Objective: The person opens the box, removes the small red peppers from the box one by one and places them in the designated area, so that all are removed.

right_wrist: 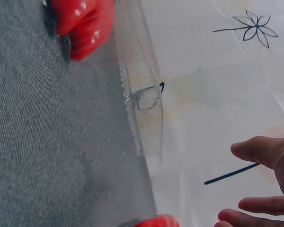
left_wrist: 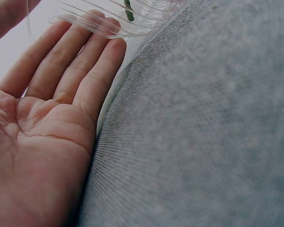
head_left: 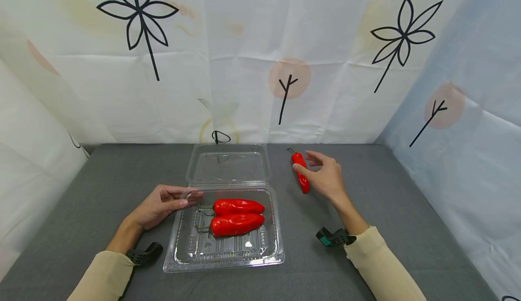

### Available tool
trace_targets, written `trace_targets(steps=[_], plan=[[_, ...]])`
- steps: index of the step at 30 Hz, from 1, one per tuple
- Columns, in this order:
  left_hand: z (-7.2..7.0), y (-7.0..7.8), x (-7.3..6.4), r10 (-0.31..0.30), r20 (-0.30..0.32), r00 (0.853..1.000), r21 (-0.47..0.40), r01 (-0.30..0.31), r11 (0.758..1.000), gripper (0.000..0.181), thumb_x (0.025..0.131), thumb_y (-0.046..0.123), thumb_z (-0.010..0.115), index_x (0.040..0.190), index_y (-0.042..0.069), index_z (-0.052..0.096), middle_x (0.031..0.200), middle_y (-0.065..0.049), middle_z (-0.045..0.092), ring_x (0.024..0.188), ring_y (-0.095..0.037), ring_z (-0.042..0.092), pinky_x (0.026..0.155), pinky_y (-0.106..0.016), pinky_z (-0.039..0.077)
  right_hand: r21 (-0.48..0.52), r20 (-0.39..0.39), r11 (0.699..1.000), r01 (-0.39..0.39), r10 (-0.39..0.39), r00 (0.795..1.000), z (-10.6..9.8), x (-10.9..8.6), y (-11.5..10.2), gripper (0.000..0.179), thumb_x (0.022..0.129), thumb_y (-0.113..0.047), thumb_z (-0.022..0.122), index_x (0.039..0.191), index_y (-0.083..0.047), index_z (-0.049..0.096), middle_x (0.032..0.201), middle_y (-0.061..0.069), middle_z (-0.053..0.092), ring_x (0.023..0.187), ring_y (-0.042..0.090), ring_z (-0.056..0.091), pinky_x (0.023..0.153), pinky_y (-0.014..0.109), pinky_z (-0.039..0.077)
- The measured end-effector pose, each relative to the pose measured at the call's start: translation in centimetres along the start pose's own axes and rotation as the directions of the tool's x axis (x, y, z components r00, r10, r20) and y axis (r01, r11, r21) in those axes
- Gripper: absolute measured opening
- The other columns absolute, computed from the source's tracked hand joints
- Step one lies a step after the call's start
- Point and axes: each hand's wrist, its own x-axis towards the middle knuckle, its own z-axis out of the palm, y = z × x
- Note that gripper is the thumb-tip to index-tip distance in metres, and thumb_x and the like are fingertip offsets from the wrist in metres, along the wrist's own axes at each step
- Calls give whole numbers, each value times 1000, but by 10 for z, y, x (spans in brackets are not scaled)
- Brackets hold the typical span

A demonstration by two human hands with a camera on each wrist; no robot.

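Note:
Two glossy red peppers (head_left: 238,225) lie side by side in a clear plastic container (head_left: 281,246), their stems toward the left. My left hand (head_left: 156,206) is at the container's upper left edge. Its fingers are nearly straight in the left wrist view, the fingertips against the ribbed plastic wall (left_wrist: 146,21). A third, slimmer red pepper (head_left: 299,169) lies on the table right of the container, green stem pointing away. Over it is my right hand (head_left: 325,179), thumb and fingers spread apart around it without gripping. The right wrist view shows this pepper's tip (right_wrist: 158,221) below the hand.
The container's hinged lid (head_left: 228,163) lies folded back toward the wall. Grey cloth (head_left: 134,169) covers the table. White printed fabric (head_left: 244,29) hangs behind and at both sides. A dark band (head_left: 335,237) is on each wrist.

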Motion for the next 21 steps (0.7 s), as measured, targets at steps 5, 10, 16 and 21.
trace_targets(steps=[5, 10, 16, 21], plan=[[0, 0, -1, -9, -8, 1000, 3, 9, 1000, 39, 98, -12, 52, 136, -18, 51, 134, -20, 63, 128, -24, 60, 104, -30, 48, 21, 15, 999, 37, -37, 999, -1, -6, -11, 58, 88, -30, 80, 138, -5, 62, 127, 17, 67, 104, 38, 68, 86, 48, 56], [0, 0, 0, -7, -5, 1000, -1, 7, 1000, 39, 98, -12, 52, 137, -17, 51, 134, -20, 63, 128, -24, 60, 104, -30, 47, 49, 37, 996, 68, -70, 997, -2, -11, -22, 57, 87, -26, 82, 136, -4, 63, 123, 19, 68, 101, 37, 68, 86, 46, 56], [0, 0, 0, -6, -5, 1000, 3, 6, 1000, 39, 98, -12, 52, 137, -18, 51, 134, -21, 63, 128, -24, 59, 104, -30, 47, 83, 69, 990, 118, -124, 990, 1, -18, -33, 55, 86, -24, 82, 135, -6, 65, 121, 12, 70, 98, 35, 67, 83, 48, 56], [0, 0, 0, -2, -1, 1000, -1, 2, 1000, 39, 98, -12, 52, 136, -18, 51, 134, -20, 63, 128, -24, 60, 104, -30, 47, 127, 111, 978, 166, -181, 977, 7, -26, -40, 53, 85, -22, 83, 134, -9, 66, 121, 6, 70, 100, 28, 67, 87, 51, 55]])
